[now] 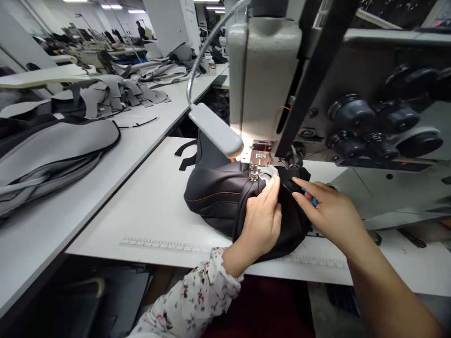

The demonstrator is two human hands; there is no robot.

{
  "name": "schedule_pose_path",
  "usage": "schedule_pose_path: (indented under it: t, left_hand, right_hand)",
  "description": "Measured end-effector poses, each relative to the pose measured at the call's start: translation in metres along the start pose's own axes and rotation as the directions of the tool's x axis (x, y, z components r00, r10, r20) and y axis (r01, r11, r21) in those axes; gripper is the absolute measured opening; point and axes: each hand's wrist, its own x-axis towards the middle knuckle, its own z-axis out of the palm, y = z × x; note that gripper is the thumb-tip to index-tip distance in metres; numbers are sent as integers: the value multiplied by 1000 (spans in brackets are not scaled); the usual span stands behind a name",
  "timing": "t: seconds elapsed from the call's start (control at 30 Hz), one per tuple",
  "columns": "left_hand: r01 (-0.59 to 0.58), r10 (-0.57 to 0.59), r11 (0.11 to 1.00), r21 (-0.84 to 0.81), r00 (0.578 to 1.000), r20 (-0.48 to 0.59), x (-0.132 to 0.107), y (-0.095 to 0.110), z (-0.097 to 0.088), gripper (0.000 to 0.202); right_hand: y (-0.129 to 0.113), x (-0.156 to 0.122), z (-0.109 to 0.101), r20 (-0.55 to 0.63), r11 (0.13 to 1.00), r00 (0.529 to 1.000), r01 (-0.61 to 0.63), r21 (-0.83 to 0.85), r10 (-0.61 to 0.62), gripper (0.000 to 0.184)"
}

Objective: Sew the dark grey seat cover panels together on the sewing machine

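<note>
view: head camera, looking down past a sewing machine at both hands

left hand: the left hand (260, 220) lies flat and loosely open on the black leather, fingers together and pointing up toward the needle area; it presses rather than grips

right hand: the right hand (331, 216) reaches in from the right with its fingers stretched toward the presser foot, resting on a dark flap of the leather; a small blue object (310, 201) shows under the fingers, and i cannot tell whether they have hold of it

work piece: a black leather seat cover (218, 197) with orange stitching bunches on the counter, its edge under the presser foot (259, 166), between and beneath both hands

machine: the grey sewing machine head (264, 70) stands over the piece, with round black tension knobs (352, 112) to the right and a gooseneck lamp (214, 129) bent down just beside the foot

counter: the white counter (141, 220) carries a printed ruler strip (162, 244) along its front edge and two curved black strips (185, 155) behind the cover

sleeve: a floral sleeve (190, 300) covers the left forearm

further back: grey stitched seat covers (52, 159) and cut grey pieces (105, 96) lie on a long neighbouring counter (116, 155), and a person (141, 30) stands far down the row of machines
</note>
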Motion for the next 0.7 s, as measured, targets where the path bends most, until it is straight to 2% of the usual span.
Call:
schedule_pose_path:
  t: [0.17, 0.33, 0.43, 0.5, 0.57, 0.63, 0.7]
  left_hand:
    - [-93, 93, 995, 41, 996, -4, -3, -8, 3, 64]
    - [-179, 177, 974, 140, 984, 23, -5, -16, 5, 66]
    - [-289, 274, 927, 238, 957, 96, -9, -24, 6, 70]
    - [-377, 340, 876, 300, 925, 167, -15, -29, 7, 68]
    - [-428, 379, 846, 318, 902, 205, -26, -32, 7, 61]
    - [-443, 397, 860, 255, 893, 211, -41, -33, 3, 55]
    - [-436, 409, 897, 67, 880, 242, -62, -34, -7, 55]
  right_hand:
    - [-11, 9, 17, 102, 986, 991, -102, 135, 89, 35]
    - [-13, 17, 34, 56, 954, 989, -150, 259, 140, 33]
    - [-1, 3, 37, 0, 921, 979, -193, 338, 206, 32]
    - [16, -23, 37, -33, 891, 955, -263, 370, 296, 36]
    - [40, -64, 37, -52, 855, 911, -364, 370, 410, 43]
    - [70, -117, 36, -73, 807, 839, -491, 327, 540, 48]
    - [102, -172, 32, -114, 735, 734, -633, 241, 669, 57]
